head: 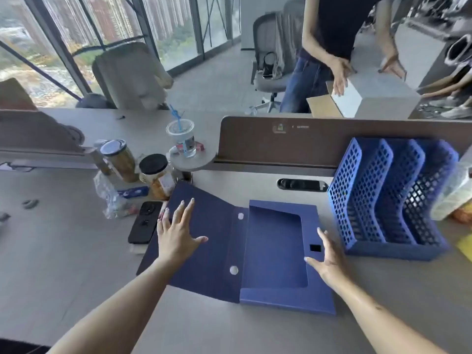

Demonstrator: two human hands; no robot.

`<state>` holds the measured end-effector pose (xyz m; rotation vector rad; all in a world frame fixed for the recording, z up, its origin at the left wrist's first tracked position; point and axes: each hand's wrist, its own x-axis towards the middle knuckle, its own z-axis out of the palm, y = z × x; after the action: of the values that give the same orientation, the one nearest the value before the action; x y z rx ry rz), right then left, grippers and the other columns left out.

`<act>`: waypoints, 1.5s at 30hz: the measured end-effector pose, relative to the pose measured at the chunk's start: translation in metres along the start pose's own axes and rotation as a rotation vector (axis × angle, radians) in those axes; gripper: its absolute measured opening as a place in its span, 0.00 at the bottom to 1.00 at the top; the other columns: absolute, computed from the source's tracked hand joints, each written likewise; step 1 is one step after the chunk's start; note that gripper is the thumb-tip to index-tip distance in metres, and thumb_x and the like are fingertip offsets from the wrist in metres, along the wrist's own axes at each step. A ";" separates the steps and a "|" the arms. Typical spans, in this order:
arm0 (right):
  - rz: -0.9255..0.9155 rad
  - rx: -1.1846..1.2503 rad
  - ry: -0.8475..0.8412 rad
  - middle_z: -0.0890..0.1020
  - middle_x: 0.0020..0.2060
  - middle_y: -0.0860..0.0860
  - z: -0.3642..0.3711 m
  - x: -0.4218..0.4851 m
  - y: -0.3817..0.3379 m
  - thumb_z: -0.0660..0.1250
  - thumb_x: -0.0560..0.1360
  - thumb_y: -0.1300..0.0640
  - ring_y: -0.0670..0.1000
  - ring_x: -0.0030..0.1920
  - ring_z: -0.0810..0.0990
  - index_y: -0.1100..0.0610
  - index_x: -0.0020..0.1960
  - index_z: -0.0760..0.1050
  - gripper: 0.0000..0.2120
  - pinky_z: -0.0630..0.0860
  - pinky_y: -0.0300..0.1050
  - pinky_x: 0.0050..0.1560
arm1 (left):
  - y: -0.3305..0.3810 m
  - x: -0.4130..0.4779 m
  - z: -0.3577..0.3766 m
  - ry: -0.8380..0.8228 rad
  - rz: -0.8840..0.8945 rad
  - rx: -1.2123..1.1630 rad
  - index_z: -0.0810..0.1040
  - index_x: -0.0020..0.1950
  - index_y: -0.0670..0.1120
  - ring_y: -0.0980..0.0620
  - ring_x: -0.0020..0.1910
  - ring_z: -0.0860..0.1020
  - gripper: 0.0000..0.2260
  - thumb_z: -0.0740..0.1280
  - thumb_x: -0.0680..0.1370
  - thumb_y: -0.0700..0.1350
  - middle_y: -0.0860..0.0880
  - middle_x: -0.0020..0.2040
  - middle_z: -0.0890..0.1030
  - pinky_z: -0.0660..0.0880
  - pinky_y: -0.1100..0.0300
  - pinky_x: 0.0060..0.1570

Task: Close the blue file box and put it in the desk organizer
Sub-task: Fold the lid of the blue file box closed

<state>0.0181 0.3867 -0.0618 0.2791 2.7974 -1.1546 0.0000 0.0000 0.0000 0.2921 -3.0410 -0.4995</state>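
Blue file box (pixel 275 251) lies open near the desk's (pixel 63 264) front edge, lid flap spread flat to the left. Left hand (pixel 176 233) rests palm-down on the flap, fingers spread, probably ready to fold it over. Right hand (pixel 328 261) braces the box's right rim, fingers apart, gripping nothing. Desk organizer (pixel 388 198) stands just beside, toward the desk's right edge.

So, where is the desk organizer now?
In the head view the organizer stands at the right of the desk, against the brown partition, just right of the open file box and beyond the right hand.
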 end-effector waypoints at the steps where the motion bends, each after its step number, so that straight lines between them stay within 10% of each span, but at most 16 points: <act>1: 0.047 -0.011 -0.037 0.53 0.80 0.50 0.002 -0.003 0.003 0.75 0.71 0.53 0.55 0.79 0.55 0.45 0.79 0.52 0.44 0.57 0.54 0.76 | -0.004 -0.004 0.000 -0.022 -0.020 0.027 0.44 0.78 0.64 0.39 0.80 0.46 0.52 0.75 0.65 0.63 0.54 0.82 0.51 0.49 0.38 0.76; 5: 0.166 0.040 -0.130 0.44 0.81 0.48 0.011 -0.015 0.016 0.77 0.69 0.53 0.55 0.80 0.48 0.43 0.79 0.47 0.50 0.56 0.56 0.76 | -0.027 -0.013 0.002 -0.058 -0.164 0.123 0.39 0.77 0.67 0.35 0.78 0.46 0.56 0.76 0.62 0.66 0.51 0.82 0.43 0.49 0.36 0.75; 12: 0.195 0.186 -0.227 0.52 0.81 0.51 0.023 -0.021 0.031 0.78 0.67 0.60 0.53 0.80 0.53 0.48 0.79 0.52 0.50 0.56 0.53 0.77 | -0.052 -0.014 -0.015 -0.164 -0.303 0.085 0.45 0.79 0.61 0.37 0.64 0.72 0.57 0.79 0.61 0.61 0.43 0.68 0.72 0.73 0.43 0.60; 17: 0.217 0.204 -0.204 0.58 0.79 0.53 0.023 -0.020 0.028 0.79 0.67 0.63 0.55 0.79 0.57 0.52 0.78 0.56 0.48 0.57 0.52 0.76 | -0.053 -0.011 -0.033 -0.145 -0.267 0.044 0.56 0.79 0.55 0.41 0.65 0.73 0.49 0.80 0.65 0.54 0.46 0.66 0.75 0.74 0.46 0.55; 29: 0.161 0.093 -0.195 0.54 0.80 0.53 0.008 -0.013 -0.005 0.71 0.75 0.54 0.56 0.80 0.50 0.54 0.78 0.57 0.36 0.54 0.54 0.77 | 0.008 -0.008 -0.076 -0.301 -0.083 -0.466 0.65 0.74 0.61 0.47 0.50 0.81 0.37 0.69 0.71 0.34 0.48 0.61 0.76 0.83 0.47 0.48; 33: 0.031 0.215 -0.248 0.67 0.75 0.52 -0.013 -0.013 -0.056 0.66 0.78 0.52 0.54 0.76 0.64 0.53 0.74 0.65 0.26 0.63 0.44 0.68 | 0.046 -0.019 -0.077 -0.409 0.003 -0.727 0.69 0.69 0.64 0.61 0.45 0.83 0.31 0.69 0.74 0.35 0.56 0.56 0.76 0.81 0.62 0.46; 37: -0.088 0.234 -0.227 0.76 0.69 0.46 -0.022 -0.020 -0.098 0.63 0.78 0.45 0.51 0.68 0.74 0.46 0.73 0.65 0.24 0.68 0.43 0.61 | 0.078 -0.031 -0.057 -0.507 0.072 -0.817 0.69 0.69 0.69 0.53 0.65 0.74 0.29 0.74 0.74 0.48 0.60 0.72 0.70 0.70 0.54 0.66; 45: -0.203 0.360 -0.194 0.73 0.68 0.38 -0.024 -0.048 -0.126 0.59 0.79 0.42 0.39 0.68 0.68 0.36 0.75 0.58 0.26 0.64 0.43 0.69 | 0.121 -0.045 -0.003 -0.630 0.118 -0.920 0.71 0.67 0.71 0.55 0.74 0.65 0.22 0.71 0.76 0.53 0.63 0.72 0.70 0.63 0.50 0.74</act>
<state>0.0379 0.3097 0.0497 -0.0904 2.4826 -1.6347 0.0230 0.1200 0.0412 -0.1232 -2.8522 -2.1821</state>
